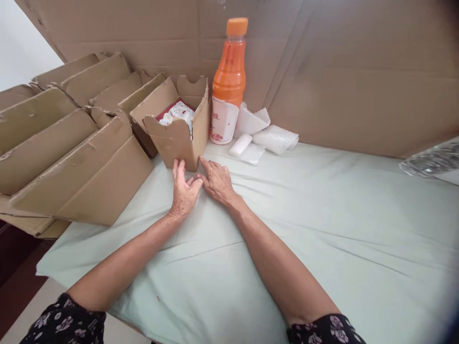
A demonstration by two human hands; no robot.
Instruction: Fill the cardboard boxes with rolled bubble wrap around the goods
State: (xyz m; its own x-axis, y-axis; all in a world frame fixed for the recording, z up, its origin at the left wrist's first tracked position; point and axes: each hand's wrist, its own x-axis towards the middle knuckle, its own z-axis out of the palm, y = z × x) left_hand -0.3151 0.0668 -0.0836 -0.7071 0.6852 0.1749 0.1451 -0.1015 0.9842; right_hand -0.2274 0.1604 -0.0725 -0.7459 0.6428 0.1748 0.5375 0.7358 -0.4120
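Observation:
At the near end of a narrow cardboard box, my left hand rests with its fingertips against the lower front wall. The fingers are apart and hold nothing. My right hand lies beside it on the cloth, its index finger stretched to the box's lower right corner. Both thumbs come close together, and nothing shows between them. Inside the open-topped box sit red and white printed packets, partly hidden by the walls. A large orange bottle with a white label stands upright along the box's right side.
Several open cardboard boxes crowd the left side. Right of the bottle lie folded white wraps and a small white packet. Clear plastic shows at the right edge. Pale green cloth covers the table; a cardboard panel stands behind.

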